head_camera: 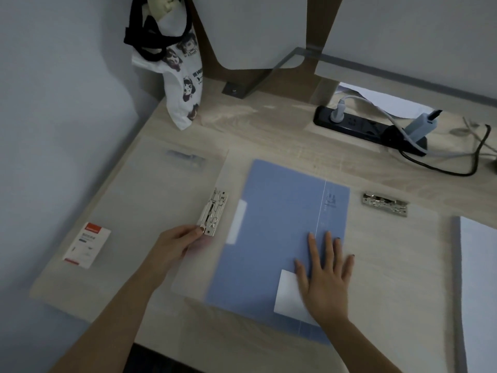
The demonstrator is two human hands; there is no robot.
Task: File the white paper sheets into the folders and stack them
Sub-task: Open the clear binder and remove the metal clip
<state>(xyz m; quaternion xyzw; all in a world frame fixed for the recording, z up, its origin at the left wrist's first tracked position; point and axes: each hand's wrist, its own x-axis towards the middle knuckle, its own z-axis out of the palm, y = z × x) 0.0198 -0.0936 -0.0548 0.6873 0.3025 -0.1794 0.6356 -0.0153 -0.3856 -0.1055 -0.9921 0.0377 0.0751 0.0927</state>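
From the head view, we see our left hand (172, 243) pinching the end of the metal clip (212, 211), while our right hand (326, 273) lies flat, fingers spread, on the blue folder (279, 224) in the middle of the tabletop (269, 122). We judge the white sheet (286, 292) peeking out by the palm may skew if the smooth folder slides. The wood is pale, the room dim, a power strip (368, 127) behind.

Right of the blue folder (274, 224) the counter (269, 130) lies open as far as the paper stack (478, 278). A metal clip (384, 203) lies near the folder's far right corner. Beyond its far edge there is free room up to the power strip (360, 125) and cables. Just left of the folder, a second clip (212, 211), pinched by the left hand (174, 240), blocks the way. The right hand (328, 275) covers the folder's near right part.
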